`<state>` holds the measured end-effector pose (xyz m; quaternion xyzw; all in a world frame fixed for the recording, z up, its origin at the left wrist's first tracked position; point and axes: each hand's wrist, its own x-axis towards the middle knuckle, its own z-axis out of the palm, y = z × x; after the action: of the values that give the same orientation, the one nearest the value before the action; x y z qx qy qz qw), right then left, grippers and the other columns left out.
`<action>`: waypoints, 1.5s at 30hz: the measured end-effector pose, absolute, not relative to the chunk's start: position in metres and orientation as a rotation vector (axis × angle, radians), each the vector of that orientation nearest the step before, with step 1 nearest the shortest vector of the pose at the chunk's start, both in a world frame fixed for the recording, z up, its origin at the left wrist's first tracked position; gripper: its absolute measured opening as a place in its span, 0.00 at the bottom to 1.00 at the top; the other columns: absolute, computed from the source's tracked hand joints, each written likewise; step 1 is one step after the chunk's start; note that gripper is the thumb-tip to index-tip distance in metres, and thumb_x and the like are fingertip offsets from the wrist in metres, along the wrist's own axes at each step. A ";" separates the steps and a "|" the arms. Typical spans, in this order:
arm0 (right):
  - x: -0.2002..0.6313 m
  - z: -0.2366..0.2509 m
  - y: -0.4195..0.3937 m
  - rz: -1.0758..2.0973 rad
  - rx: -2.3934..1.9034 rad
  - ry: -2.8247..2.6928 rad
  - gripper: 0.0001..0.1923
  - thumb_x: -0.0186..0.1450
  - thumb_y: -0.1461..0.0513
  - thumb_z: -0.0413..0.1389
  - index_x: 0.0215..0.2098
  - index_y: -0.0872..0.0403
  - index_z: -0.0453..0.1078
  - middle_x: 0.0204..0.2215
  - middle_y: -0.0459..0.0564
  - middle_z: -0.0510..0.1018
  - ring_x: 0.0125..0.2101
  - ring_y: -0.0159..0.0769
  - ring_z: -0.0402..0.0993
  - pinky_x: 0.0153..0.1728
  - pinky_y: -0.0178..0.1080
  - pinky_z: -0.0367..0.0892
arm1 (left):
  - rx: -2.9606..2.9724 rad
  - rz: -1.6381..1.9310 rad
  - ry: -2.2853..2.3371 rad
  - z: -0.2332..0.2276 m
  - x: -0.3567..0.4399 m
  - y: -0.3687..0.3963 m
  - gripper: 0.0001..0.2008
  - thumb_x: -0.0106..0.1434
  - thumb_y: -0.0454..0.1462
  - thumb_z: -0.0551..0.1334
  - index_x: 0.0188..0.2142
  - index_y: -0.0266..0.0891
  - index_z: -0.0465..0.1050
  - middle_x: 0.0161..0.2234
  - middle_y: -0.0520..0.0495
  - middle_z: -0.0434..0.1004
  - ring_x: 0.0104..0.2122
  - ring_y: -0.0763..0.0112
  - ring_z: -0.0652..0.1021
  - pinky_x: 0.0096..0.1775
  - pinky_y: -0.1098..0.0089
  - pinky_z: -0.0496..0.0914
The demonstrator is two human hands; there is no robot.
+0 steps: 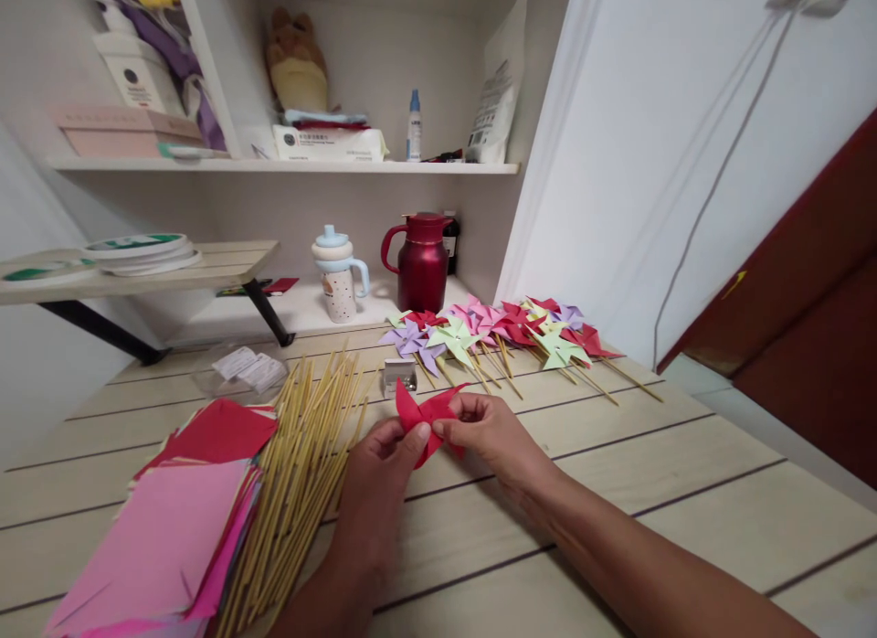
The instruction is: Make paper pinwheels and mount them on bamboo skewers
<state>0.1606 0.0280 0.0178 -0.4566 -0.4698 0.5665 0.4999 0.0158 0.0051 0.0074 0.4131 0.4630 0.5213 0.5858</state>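
Observation:
A red paper pinwheel (pixel 431 407), its points folded in toward the middle, is held up over the table between both hands. My left hand (pixel 387 460) grips it from the left, thumb pressed near its centre. From the right, my right hand (pixel 483 428) pinches it with thumb and fingers close to the same centre. Just behind the pinwheel is a small open box (pixel 398 375) with tiny metallic pieces inside. Thin wooden sticks (pixel 301 473) lie in a loose pile left of my hands. Stacked paper sheets, pink (pixel 154 537) and red (pixel 216 432), lie beyond the sticks.
Finished pinwheels on sticks (pixel 472 332) lie in a row at the table's back right. A red jug (pixel 423 263) and a lidded cup (pixel 338 277) stand behind. At left are a clear packet (pixel 239 368) and a small raised stand (pixel 226 261) bearing tape rolls (pixel 141 252).

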 end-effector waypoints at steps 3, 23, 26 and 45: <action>0.161 0.018 0.029 1.363 -1.100 -1.127 0.15 0.46 0.59 0.66 0.18 0.55 0.64 0.16 0.40 0.68 0.20 0.26 0.56 0.24 0.33 0.51 | 0.984 1.224 1.069 0.009 0.017 0.006 0.16 0.53 0.44 0.69 0.39 0.39 0.81 0.40 0.42 0.83 0.41 0.58 0.79 0.47 0.60 0.70; 0.158 0.015 0.026 1.392 -1.091 -1.121 0.16 0.46 0.57 0.68 0.19 0.55 0.66 0.16 0.41 0.69 0.19 0.26 0.57 0.22 0.33 0.52 | 1.059 1.296 1.202 0.000 0.017 0.007 0.09 0.52 0.42 0.68 0.30 0.38 0.82 0.33 0.46 0.82 0.34 0.65 0.78 0.39 0.68 0.69; 0.158 0.014 0.027 1.385 -1.091 -1.139 0.18 0.45 0.55 0.69 0.19 0.55 0.66 0.15 0.40 0.68 0.18 0.26 0.57 0.22 0.33 0.52 | 1.063 1.311 1.227 -0.003 0.018 0.009 0.09 0.52 0.42 0.68 0.29 0.39 0.82 0.33 0.46 0.82 0.35 0.65 0.78 0.39 0.69 0.69; 0.202 0.027 0.050 0.929 -1.058 -0.883 0.15 0.56 0.51 0.63 0.30 0.54 0.74 0.16 0.41 0.68 0.19 0.29 0.60 0.21 0.33 0.54 | 0.894 1.521 1.392 0.003 0.006 0.022 0.10 0.46 0.42 0.70 0.27 0.39 0.82 0.31 0.48 0.81 0.35 0.62 0.77 0.42 0.65 0.68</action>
<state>0.2022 0.0501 0.0270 -0.4703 -0.3922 0.4131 0.6741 0.0059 0.0218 0.0034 0.3588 0.5584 0.6102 0.4326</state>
